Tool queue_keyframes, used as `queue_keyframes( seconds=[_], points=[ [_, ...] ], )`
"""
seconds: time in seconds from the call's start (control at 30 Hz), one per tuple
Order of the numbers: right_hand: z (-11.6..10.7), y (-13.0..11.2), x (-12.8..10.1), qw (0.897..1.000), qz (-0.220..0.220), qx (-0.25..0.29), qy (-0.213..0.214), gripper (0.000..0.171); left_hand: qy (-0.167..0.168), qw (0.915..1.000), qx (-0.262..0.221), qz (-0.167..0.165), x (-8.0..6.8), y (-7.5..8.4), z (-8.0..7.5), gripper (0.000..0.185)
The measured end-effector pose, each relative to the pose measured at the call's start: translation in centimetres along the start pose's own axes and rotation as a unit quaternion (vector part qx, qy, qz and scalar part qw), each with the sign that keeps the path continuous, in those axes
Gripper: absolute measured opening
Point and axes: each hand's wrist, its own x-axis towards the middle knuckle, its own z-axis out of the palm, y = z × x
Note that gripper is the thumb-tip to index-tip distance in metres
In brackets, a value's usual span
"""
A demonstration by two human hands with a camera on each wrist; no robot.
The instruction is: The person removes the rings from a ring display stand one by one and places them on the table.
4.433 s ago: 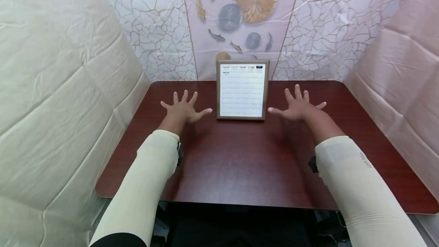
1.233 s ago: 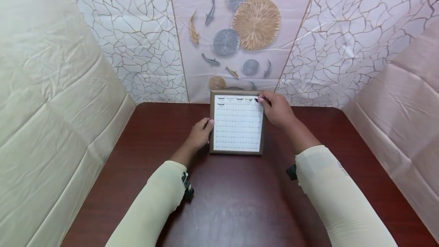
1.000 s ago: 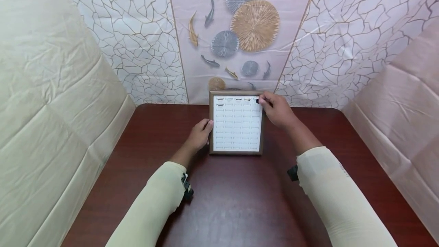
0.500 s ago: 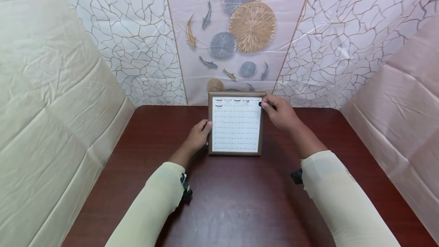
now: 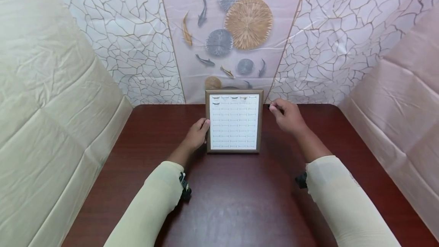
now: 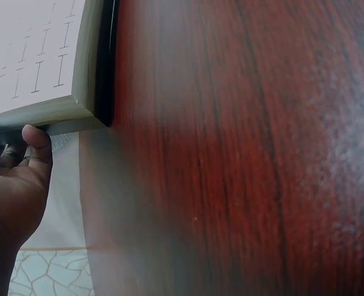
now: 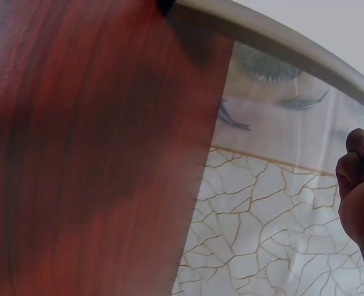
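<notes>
Since the tiny dark ring (image 5: 269,106) is only pinched between the right hand's (image 5: 288,116) curled fingertips, just right of the framed slot tray (image 5: 234,122) that the left hand's (image 5: 196,134) curled fingers steady, it could easily slip and roll off across the table (image 5: 240,197).

Dark wood table (image 5: 240,201), crackle-patterned wall (image 5: 336,41), fish panel (image 5: 226,29)

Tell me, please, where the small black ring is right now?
The black ring is pinched in the right hand, just right of the framed ring tray's top corner.
</notes>
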Motion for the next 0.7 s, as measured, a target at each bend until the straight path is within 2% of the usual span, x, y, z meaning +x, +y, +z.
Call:
queue_keyframes(
  seconds=[0.17,0.43,0.6,0.7],
  points=[
    [-0.3,0.9,-0.7,0.998,0.035,-0.038,-0.019,0.013,0.000,1.0000,0.007,0.004,0.1,0.0,0.0,0.049],
    [-0.3,2.9,-1.7,0.991,0.086,-0.082,-0.067,0.018,-0.003,0.9999,0.014,0.003,0.0,0.1,0.1,0.050],
    [-0.3,4.2,-2.1,0.982,0.119,-0.104,-0.102,0.020,-0.005,0.9998,0.016,-0.004,0.0,0.1,0.1,0.050],
    [-0.4,4.9,-2.4,0.974,0.142,-0.117,-0.135,0.023,-0.006,0.9997,0.019,-0.012,0.0,0.2,0.2,0.052]
  ],
)
